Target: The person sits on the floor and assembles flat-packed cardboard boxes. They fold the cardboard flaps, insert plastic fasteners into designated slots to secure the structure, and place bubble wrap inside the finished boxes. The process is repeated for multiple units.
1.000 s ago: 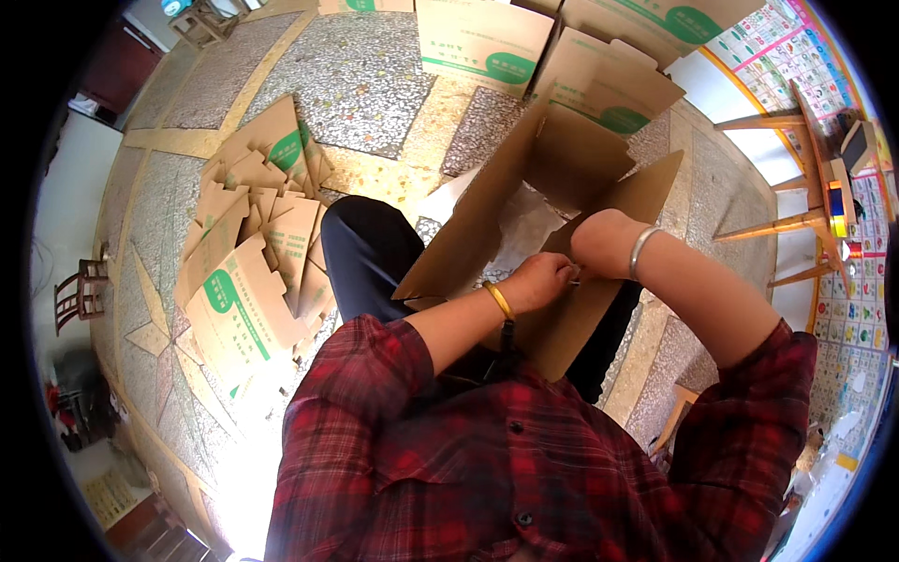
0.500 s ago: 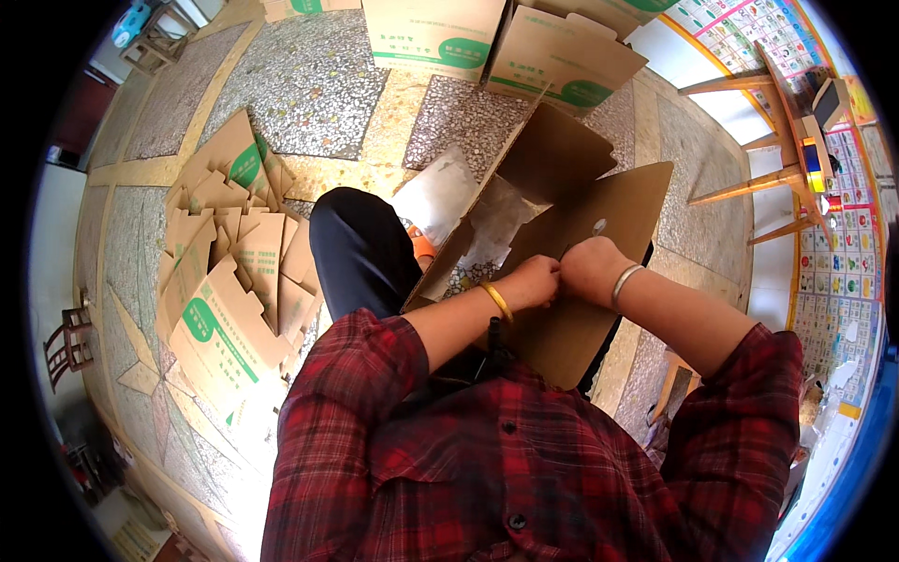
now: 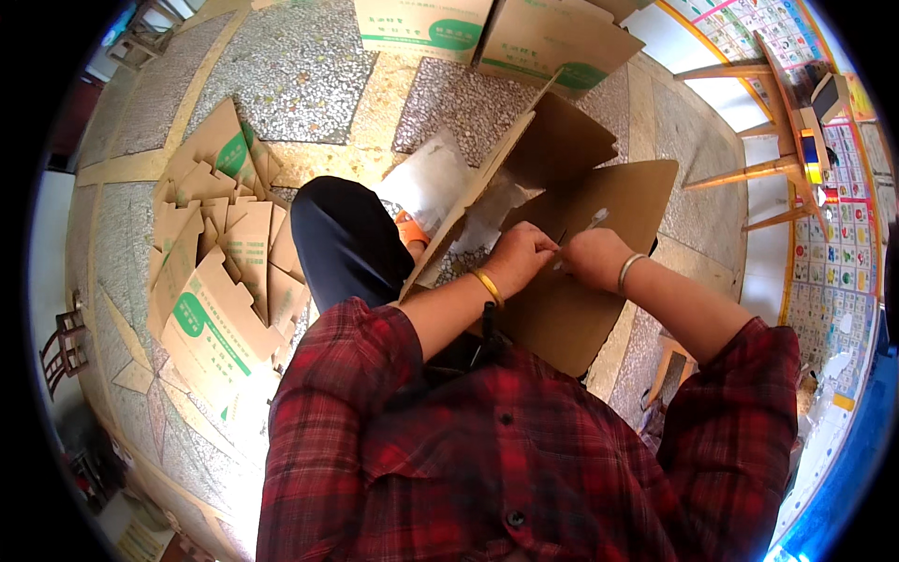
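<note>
So the left hand (image 3: 522, 258) and right hand (image 3: 596, 259) were nearly together over the open cardboard box (image 3: 562, 323) just right of the left knee, fingers bent in some fiddly work by its right panel, though I couldn't tell what they gripped; the next move probably called for a steady pinch. Floor (image 3: 290, 80) was speckled with yellowish bands, flattened cartons (image 3: 220, 314) heaped left, printed boxes (image 3: 552, 42) far off, picture charts (image 3: 829, 253) right.
</note>
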A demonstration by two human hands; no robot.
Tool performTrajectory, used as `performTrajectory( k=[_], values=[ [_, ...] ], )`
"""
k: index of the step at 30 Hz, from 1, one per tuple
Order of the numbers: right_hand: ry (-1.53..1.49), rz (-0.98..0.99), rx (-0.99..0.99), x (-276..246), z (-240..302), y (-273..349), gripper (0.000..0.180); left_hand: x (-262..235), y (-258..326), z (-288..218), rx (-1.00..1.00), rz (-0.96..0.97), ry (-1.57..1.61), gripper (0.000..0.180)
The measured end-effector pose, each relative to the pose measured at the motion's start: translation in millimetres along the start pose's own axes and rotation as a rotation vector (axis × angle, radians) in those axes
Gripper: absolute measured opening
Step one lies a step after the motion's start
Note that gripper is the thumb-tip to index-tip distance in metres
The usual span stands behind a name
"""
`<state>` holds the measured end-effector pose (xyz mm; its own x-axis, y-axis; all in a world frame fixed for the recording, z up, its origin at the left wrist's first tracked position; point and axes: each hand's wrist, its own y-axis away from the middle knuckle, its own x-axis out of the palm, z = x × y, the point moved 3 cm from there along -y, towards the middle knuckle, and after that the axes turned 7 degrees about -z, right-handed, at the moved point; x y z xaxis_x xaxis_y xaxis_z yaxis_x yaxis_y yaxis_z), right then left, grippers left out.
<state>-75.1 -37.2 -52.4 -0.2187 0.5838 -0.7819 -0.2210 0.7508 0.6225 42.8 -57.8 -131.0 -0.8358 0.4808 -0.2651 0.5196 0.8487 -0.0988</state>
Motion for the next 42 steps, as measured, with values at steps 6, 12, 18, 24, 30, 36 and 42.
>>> performTrajectory(
  k=[6, 12, 18, 24, 30, 36, 42],
  values=[
    [-0.051, 0.030, 0.096, 1.6, -4.7, -9.4, 0.016, 8.0, -1.5, 8.5, -0.165, 0.109, 0.011, 0.013],
    [-0.059, 0.029, 0.142, -5.2, -1.8, -11.2, 0.017, 5.0, 1.9, 3.9, -0.132, 0.134, -0.075, 0.016],
    [-0.100, 0.060, 0.214, -7.0, -1.2, -16.5, 0.020, 5.0, 1.2, 5.1, -0.148, 0.112, -0.052, 0.016],
    [-0.119, 0.064, 0.209, -13.0, 1.2, -18.1, 0.020, 5.6, 4.0, 4.3, -0.115, 0.085, -0.041, 0.017],
    [-0.099, 0.026, 0.197, -2.8, -2.7, -21.5, 0.018, 3.3, 4.7, -0.7, -0.094, 0.090, -0.065, 0.018],
    [-0.083, 0.010, 0.124, 8.5, -5.1, -20.8, 0.015, 4.2, 4.0, -5.6, -0.105, 0.152, -0.128, 0.016],
    [-0.072, -0.035, 0.072, 12.5, -3.1, -19.0, 0.016, 9.2, 4.8, -10.5, -0.076, 0.196, -0.216, 0.014]
  ],
)
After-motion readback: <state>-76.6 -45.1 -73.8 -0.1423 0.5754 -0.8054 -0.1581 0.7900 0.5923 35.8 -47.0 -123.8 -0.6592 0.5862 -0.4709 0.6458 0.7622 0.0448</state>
